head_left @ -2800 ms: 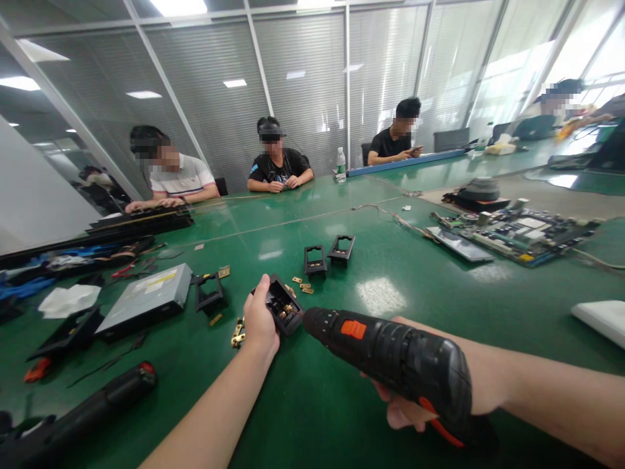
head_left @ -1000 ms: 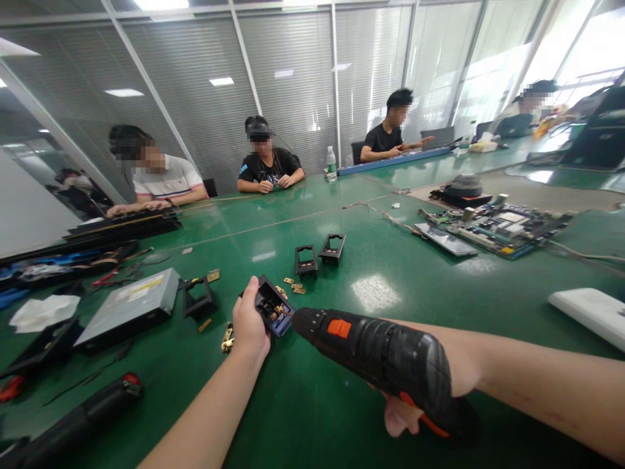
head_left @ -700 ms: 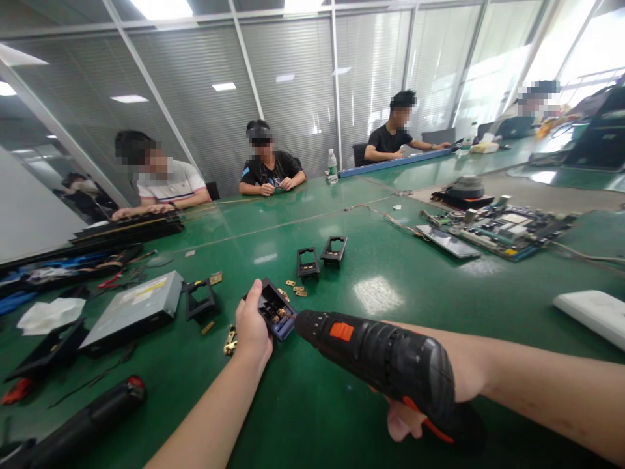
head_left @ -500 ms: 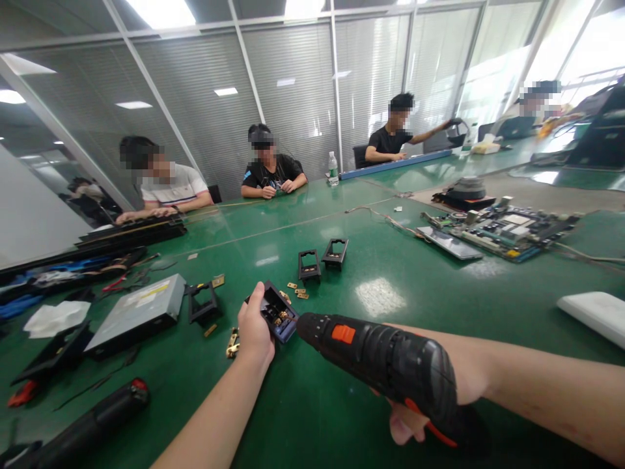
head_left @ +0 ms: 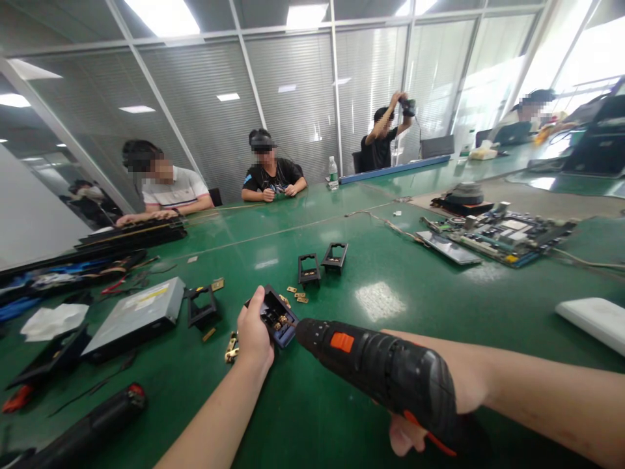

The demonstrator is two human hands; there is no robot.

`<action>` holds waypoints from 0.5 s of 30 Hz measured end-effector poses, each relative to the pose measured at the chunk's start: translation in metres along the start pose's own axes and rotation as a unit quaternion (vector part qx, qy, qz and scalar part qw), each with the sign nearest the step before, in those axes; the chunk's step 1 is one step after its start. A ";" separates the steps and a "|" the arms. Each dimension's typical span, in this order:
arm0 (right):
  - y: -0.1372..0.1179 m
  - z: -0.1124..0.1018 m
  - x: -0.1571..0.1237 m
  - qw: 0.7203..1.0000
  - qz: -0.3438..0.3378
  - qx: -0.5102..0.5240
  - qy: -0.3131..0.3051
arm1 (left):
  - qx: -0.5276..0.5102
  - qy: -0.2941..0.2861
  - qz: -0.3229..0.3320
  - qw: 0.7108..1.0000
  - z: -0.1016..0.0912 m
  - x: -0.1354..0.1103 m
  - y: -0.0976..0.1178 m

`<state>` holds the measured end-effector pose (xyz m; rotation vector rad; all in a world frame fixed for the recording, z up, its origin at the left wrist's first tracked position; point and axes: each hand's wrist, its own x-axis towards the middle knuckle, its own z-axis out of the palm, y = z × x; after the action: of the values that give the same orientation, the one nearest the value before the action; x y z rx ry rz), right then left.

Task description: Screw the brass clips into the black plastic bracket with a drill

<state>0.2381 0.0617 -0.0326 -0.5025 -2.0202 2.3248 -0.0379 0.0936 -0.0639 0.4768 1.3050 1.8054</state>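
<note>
My left hand [head_left: 254, 333] grips a small black plastic housing [head_left: 273, 314] with brass contacts inside, tilted up off the green table [head_left: 342, 417]. My right hand [head_left: 407, 438] is wrapped round the grip of a black cordless electric screwdriver [head_left: 385, 374] with an orange switch. The tool's nose points into the housing's open side. Loose brass pieces [head_left: 297, 294] lie just beyond, and a brass part [head_left: 231, 347] sits left of my left hand.
Two black frames [head_left: 322, 262] stand past the housing, another black frame [head_left: 200, 307] beside a grey drive [head_left: 139, 317]. A second black screwdriver [head_left: 83, 426] lies at front left. A circuit board [head_left: 502, 233] and a white box [head_left: 593, 320] are at the right. Several people sit at the table's far side.
My hands, the housing and the screwdriver have stayed almost still. The person at the far back has lifted a dark object with both hands up to head height.
</note>
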 end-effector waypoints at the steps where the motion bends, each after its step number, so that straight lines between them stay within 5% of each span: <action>1: 0.001 0.000 0.000 1.000 0.000 0.003 0.000 | -0.001 0.001 -0.001 1.000 0.000 0.000 0.000; 7: -0.008 0.002 -0.004 0.997 0.059 0.038 0.013 | -0.008 0.010 -0.004 1.000 0.000 0.001 -0.001; 15: -0.008 -0.001 -0.002 1.000 -0.016 -0.001 -0.003 | -0.009 -0.003 -0.011 1.000 -0.002 0.002 -0.001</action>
<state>0.2385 0.0641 -0.0242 -0.4592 -2.0186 2.3094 -0.0404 0.0941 -0.0659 0.4553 1.2848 1.7945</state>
